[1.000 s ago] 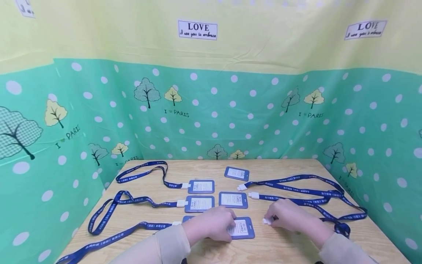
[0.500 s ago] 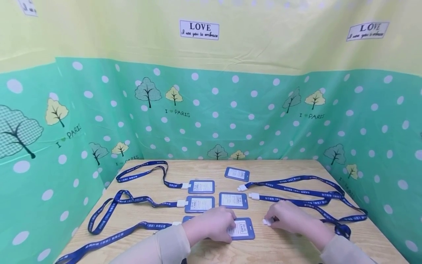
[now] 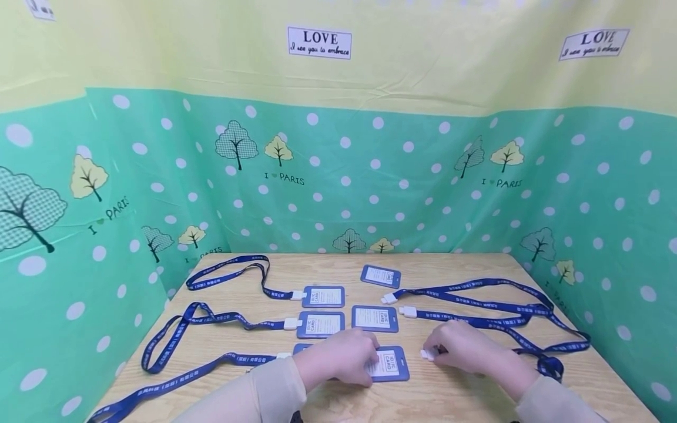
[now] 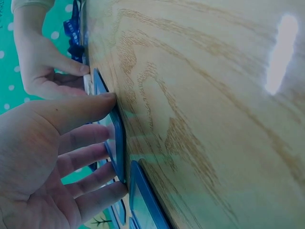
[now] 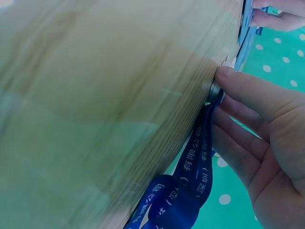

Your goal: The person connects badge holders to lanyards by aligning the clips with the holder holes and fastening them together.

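Note:
My left hand (image 3: 346, 357) grips a blue ID card holder (image 3: 390, 365) lying flat at the near side of the table. In the left wrist view, the thumb (image 4: 102, 102) sits on one long edge of it and the fingers reach across its face. To its right, my right hand (image 3: 459, 345) pinches the white clip (image 3: 427, 355) of a dark blue lanyard (image 5: 194, 152) between thumb and fingers. The lanyard's printed strap trails behind that hand in a loop. A gap of bare wood separates clip and card holder.
Beyond my left hand lie two loose card holders (image 3: 374, 319). Two more lanyards with white clips (image 3: 407, 312) stretch across the right side. On the left, several card holders (image 3: 320, 325) have lanyards (image 3: 227, 320) attached. Polka-dot curtains (image 3: 344, 176) surround the wooden table (image 3: 317, 405).
Both hands keep their places and their hold on the card holder and the clip. The head view has tilted slightly.

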Tool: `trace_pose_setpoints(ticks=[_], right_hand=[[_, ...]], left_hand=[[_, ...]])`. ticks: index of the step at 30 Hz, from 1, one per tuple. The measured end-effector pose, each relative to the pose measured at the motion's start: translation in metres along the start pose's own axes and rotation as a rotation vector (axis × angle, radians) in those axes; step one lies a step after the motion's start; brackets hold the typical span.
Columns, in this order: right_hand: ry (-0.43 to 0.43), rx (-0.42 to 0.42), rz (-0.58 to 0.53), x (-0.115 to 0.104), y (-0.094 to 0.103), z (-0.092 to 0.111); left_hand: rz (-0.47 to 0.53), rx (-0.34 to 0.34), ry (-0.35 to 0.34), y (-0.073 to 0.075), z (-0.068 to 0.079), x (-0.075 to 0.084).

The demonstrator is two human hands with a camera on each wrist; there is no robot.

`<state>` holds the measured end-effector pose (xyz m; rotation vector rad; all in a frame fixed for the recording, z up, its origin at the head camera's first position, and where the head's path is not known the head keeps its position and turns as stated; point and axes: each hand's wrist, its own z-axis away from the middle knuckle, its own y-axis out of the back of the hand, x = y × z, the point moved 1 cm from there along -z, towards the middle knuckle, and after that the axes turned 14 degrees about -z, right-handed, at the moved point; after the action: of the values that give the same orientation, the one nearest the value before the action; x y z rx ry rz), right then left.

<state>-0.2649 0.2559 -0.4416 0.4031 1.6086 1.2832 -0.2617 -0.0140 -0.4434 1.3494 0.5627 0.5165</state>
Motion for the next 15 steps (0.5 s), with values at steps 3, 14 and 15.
trace_pose_setpoints(ticks=[3, 14, 15], right_hand=[[0.017, -0.013, -0.008, -0.0008, -0.0001, 0.0000], [0.060, -0.026, -0.043, -0.0054, -0.0020, 0.0009], [0.059, -0.027, -0.045, -0.0056, -0.0020, 0.0008]], left_hand=[[-0.005, 0.008, -0.002, 0.0011, 0.0004, 0.0003], [-0.006, 0.011, 0.005, 0.0017, -0.0006, 0.0002], [-0.004, 0.010, 0.008, 0.0020, -0.0005, 0.0004]])
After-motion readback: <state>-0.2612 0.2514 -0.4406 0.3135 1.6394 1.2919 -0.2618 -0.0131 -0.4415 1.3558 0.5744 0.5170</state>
